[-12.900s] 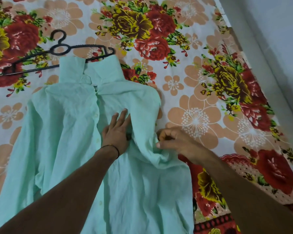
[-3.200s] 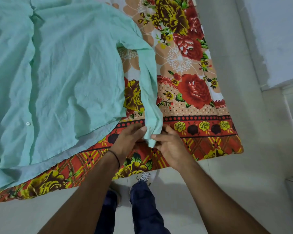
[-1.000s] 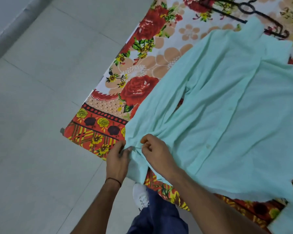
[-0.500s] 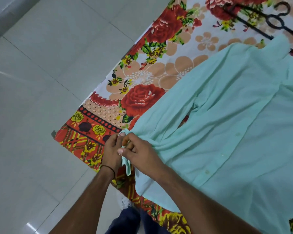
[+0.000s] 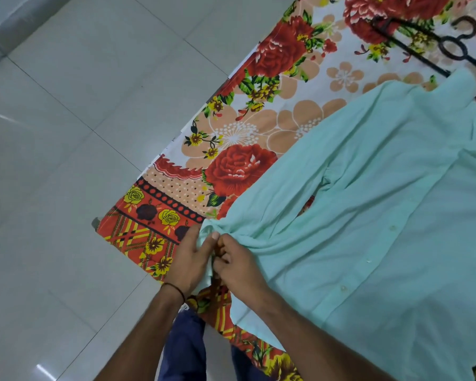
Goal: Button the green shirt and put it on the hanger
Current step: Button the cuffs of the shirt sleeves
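The green shirt [image 5: 396, 204] lies flat, front up, on a floral sheet, with its button placket running down the right half of the view. Its left sleeve stretches toward me and ends in a cuff [image 5: 207, 235] near the sheet's corner. My left hand [image 5: 188, 259] and my right hand [image 5: 238, 264] meet at that cuff, and both pinch its fabric between fingers and thumb. The cuff's button is hidden by my fingers. The black hanger [image 5: 434, 46] lies on the sheet beyond the shirt's collar, at the top right.
The floral sheet [image 5: 259, 111] is spread on a pale tiled floor [image 5: 66, 160], its corner just left of my hands. A grey ledge [image 5: 17, 17] runs along the top left. My legs in blue trousers [image 5: 184, 350] stand at the sheet's near edge.
My hands have stayed together on the sleeve cuff, shifting their pinch along it. The camera has drifted, so the shirt and the hanger sit slightly further right in view.
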